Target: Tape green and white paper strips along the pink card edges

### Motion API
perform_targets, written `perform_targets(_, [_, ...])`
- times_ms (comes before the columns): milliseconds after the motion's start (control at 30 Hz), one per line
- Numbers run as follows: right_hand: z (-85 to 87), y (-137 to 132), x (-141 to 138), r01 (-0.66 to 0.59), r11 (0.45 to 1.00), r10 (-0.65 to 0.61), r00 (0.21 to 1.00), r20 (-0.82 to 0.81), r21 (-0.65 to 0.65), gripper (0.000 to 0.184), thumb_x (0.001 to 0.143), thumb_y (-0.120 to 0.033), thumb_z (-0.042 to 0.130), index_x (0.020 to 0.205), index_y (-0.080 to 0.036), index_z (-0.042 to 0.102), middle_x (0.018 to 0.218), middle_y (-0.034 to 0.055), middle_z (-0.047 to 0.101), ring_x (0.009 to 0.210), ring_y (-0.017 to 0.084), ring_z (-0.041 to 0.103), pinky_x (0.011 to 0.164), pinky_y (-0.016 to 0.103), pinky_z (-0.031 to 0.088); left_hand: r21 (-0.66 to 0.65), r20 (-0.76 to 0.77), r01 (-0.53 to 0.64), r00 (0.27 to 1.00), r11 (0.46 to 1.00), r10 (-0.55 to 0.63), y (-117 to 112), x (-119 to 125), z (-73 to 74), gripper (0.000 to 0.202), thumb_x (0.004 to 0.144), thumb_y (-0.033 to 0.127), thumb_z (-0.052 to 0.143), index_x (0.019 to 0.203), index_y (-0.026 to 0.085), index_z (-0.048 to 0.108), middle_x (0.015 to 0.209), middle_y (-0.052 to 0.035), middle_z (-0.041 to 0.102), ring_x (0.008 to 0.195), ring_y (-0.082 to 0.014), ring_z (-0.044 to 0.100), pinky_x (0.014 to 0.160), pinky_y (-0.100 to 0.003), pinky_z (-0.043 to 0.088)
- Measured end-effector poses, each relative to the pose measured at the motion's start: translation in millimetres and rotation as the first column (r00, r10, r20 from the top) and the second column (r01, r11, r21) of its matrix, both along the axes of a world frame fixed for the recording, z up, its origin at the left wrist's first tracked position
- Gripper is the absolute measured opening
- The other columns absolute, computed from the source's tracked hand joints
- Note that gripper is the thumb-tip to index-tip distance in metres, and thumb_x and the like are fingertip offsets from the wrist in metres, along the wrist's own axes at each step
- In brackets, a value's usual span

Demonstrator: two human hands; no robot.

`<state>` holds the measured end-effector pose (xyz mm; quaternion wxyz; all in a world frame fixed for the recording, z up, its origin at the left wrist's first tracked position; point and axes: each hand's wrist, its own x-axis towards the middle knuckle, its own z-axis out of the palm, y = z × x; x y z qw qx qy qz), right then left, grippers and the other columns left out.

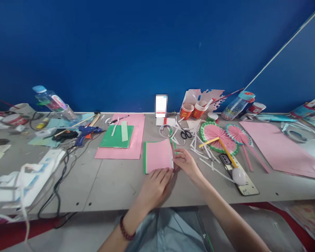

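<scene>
A pink paper (157, 154) with green along its left and right edges lies on the table in front of me. My left hand (154, 185) rests on its lower right corner with the fingers stretched out flat. At the paper's right edge, the thumb and fingers of my right hand (186, 162) are pinched together on the edge. That edge is slightly raised, with a pale strip running along it. Black-handled scissors (186, 134) and curled white paper strips (206, 150) lie just beyond my right hand.
Left of the paper, a green stack (107, 138) sits on a pink sheet (102, 154), near a blue glue gun (88, 131) and a power strip (34, 178). Two folded paper fans (216, 136), a phone (248, 185) and red paper cups (186, 111) stand or lie to the right.
</scene>
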<state>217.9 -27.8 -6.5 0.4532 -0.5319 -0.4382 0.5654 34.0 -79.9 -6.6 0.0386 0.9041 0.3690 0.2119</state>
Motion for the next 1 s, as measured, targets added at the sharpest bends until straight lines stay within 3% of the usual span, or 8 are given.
perform_targets(233, [17.0,9,4,-0.025,0.989,0.018,0.999,0.049,0.146,0.037,0.067,-0.022,0.065,0.102,-0.021,0.050,0.071,-0.0042,0.057,0.057,0.010,0.052,0.051,0.022,0.039,0.035,0.108,0.120,0.987,0.992,-0.123,2,-11,23.7,0.051,0.090,0.022,0.050,0.139,0.019,0.037,0.126,-0.0113,0.058,0.112,-0.0219,0.056,0.093,-0.035,0.046])
perform_targets(333, [32.7,17,12,-0.107,0.972,0.084,0.990,0.117,0.209,0.039,0.068,-0.020,0.063,0.105,-0.021,0.051,0.074,-0.0030,0.058,0.061,0.010,0.053,0.057,0.023,0.042,0.002,0.340,-0.059,0.939,0.998,0.055,23,-23,44.3,0.060,0.088,0.028,0.056,0.142,0.024,0.032,0.131,-0.0118,0.053,0.123,-0.0252,0.047,0.102,-0.043,0.040])
perform_targets(400, [44.3,23,17,-0.195,0.951,0.154,0.971,0.181,0.239,0.041,0.070,-0.017,0.061,0.109,-0.021,0.050,0.079,-0.0014,0.060,0.067,0.011,0.056,0.061,0.024,0.044,-0.189,0.496,-0.183,0.830,0.965,0.254,45,-31,53.2,0.073,0.084,0.033,0.062,0.146,0.025,0.024,0.139,-0.0135,0.044,0.129,-0.0275,0.041,0.104,-0.048,0.036])
perform_targets(467, [55.7,31,21,-0.293,0.923,0.236,0.943,0.235,0.251,0.040,0.073,-0.017,0.060,0.111,-0.021,0.050,0.082,-0.0001,0.062,0.070,0.011,0.057,0.060,0.023,0.044,-0.465,0.600,-0.078,0.704,0.882,0.379,69,-36,56.1,0.090,0.077,0.037,0.069,0.148,0.026,0.015,0.144,-0.0150,0.038,0.129,-0.0288,0.041,0.103,-0.048,0.037])
perform_targets(533, [65.8,41,23,-0.360,0.899,0.294,0.918,0.266,0.249,0.040,0.075,-0.019,0.059,0.114,-0.021,0.050,0.084,0.0010,0.063,0.070,0.012,0.057,0.056,0.022,0.042,-0.704,0.634,0.228,0.629,0.673,0.450,88,-40,54.4,0.092,0.076,0.038,0.070,0.148,0.026,0.013,0.142,-0.0169,0.042,0.122,-0.0301,0.050,0.097,-0.048,0.042])
perform_targets(600, [73.5,51,22,-0.397,0.884,0.327,0.902,0.281,0.245,0.038,0.076,-0.023,0.059,0.114,-0.021,0.050,0.086,0.0022,0.064,0.069,0.013,0.058,0.053,0.022,0.042,-0.758,0.652,0.499,0.609,0.420,0.452,99,-41,51.3,0.085,0.077,0.038,0.069,0.147,0.023,0.024,0.138,-0.0178,0.048,0.123,-0.0328,0.049,0.097,-0.047,0.041])
perform_targets(667, [77.3,60,18,-0.409,0.875,0.329,0.895,0.303,0.259,0.035,0.076,-0.025,0.059,0.111,-0.020,0.052,0.087,0.0033,0.065,0.074,0.014,0.060,0.054,0.023,0.043,-0.713,0.690,0.649,0.580,0.266,0.434,101,-42,48.8,0.074,0.077,0.037,0.068,0.142,0.021,0.037,0.139,-0.0160,0.048,0.126,-0.0350,0.045,0.098,-0.046,0.040])
perform_targets(1000, [44.5,65,-13,-0.248,0.860,0.030,0.897,0.441,0.446,0.014,0.078,-0.017,0.052,0.085,-0.019,0.064,0.084,0.0036,0.067,0.077,0.016,0.062,0.069,0.028,0.048,-0.659,0.692,0.704,0.430,0.265,0.580,83,-34,34.8,0.062,0.072,0.019,0.062,0.133,0.020,0.052,0.138,-0.0095,0.051,0.127,-0.0345,0.043,0.096,-0.042,0.041])
